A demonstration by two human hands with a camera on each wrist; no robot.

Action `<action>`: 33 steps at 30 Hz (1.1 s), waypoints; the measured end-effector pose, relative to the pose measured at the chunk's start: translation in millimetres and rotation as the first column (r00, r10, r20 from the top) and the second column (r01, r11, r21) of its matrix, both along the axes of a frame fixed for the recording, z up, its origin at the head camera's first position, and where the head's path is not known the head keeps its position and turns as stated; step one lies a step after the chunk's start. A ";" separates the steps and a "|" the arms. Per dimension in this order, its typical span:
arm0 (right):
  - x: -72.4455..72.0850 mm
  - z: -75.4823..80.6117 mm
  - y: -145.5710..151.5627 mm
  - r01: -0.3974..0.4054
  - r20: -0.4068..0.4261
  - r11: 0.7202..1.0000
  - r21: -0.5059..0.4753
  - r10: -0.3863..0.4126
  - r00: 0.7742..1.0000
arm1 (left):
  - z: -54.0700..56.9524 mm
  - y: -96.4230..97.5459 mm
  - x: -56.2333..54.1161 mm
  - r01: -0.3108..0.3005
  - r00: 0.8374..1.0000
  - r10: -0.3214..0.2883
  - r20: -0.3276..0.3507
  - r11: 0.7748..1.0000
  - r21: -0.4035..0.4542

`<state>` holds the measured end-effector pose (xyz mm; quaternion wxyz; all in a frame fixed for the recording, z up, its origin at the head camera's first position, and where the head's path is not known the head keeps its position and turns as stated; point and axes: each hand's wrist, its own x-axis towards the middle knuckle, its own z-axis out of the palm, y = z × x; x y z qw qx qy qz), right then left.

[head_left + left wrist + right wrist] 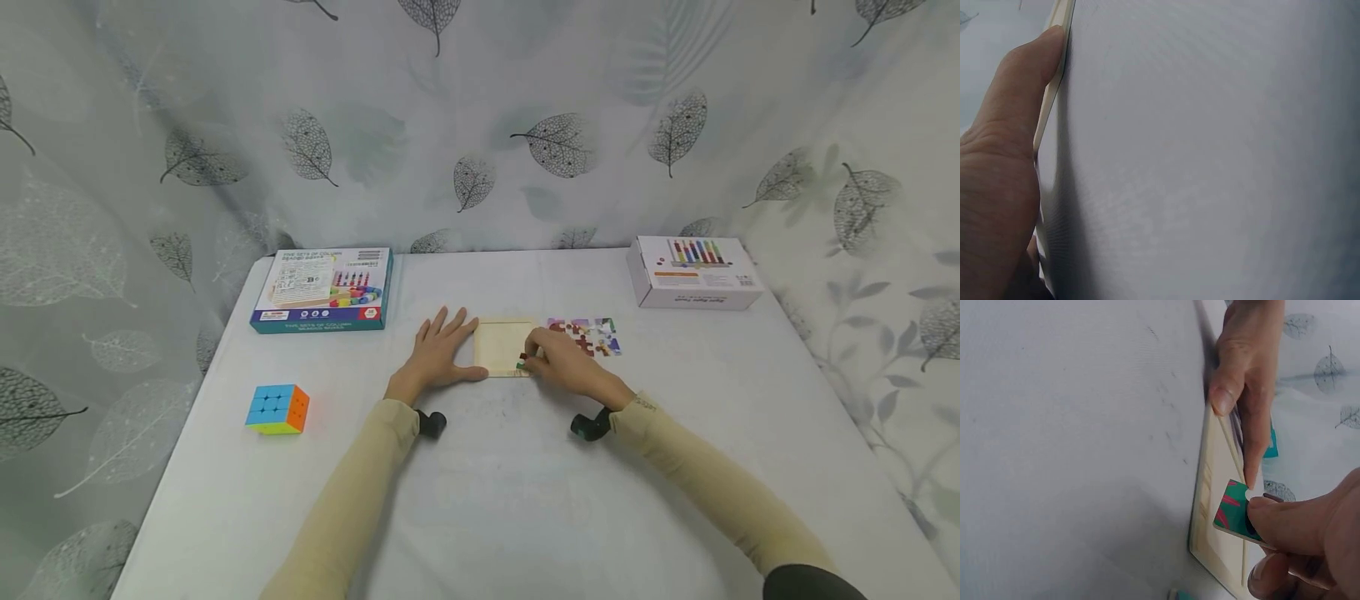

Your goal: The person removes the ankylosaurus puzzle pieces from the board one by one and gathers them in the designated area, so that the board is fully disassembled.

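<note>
A shallow wooden puzzle tray [504, 343] lies at the middle of the table, its inside bare and pale. My left hand [441, 350] rests at its left side with fingers spread and straight, the thumb [1025, 78] against the tray's edge. My right hand [561, 360] pinches a puzzle piece [1233, 506] between thumb and fingers, over the tray's near right corner. That piece is green with pink marks and a dark patch, partly hidden by the thumb. Beside the tray on the right lie several loose colourful puzzle pieces [602, 336], partly covered by my right hand in the head view.
A colourful cube puzzle [277, 409] sits on the left of the white table [495, 517]. At the back left lies a flat teal-edged box [322, 290]; a white box [694, 273] stands at the back right. A leaf-patterned curtain [480, 125] hangs behind.
</note>
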<state>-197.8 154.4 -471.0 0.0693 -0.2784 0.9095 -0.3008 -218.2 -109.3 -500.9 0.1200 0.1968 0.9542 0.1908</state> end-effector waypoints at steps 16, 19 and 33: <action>9.1 7.0 69.7 0.120 0.008 0.993 0.003 -0.120 0.993 | -1.6 -0.6 -0.1 0.000 1.000 0.000 0.006 1.000 0.020; 10.2 8.2 84.3 0.127 0.001 0.992 0.001 -0.127 0.992 | -2.0 -0.7 -1.2 -0.003 1.000 0.003 0.002 1.000 0.012; 6.7 -0.1 127.1 0.195 0.053 0.978 0.079 -0.199 0.978 | -4.6 0.9 -2.4 -0.010 1.000 0.010 0.011 1.000 -0.006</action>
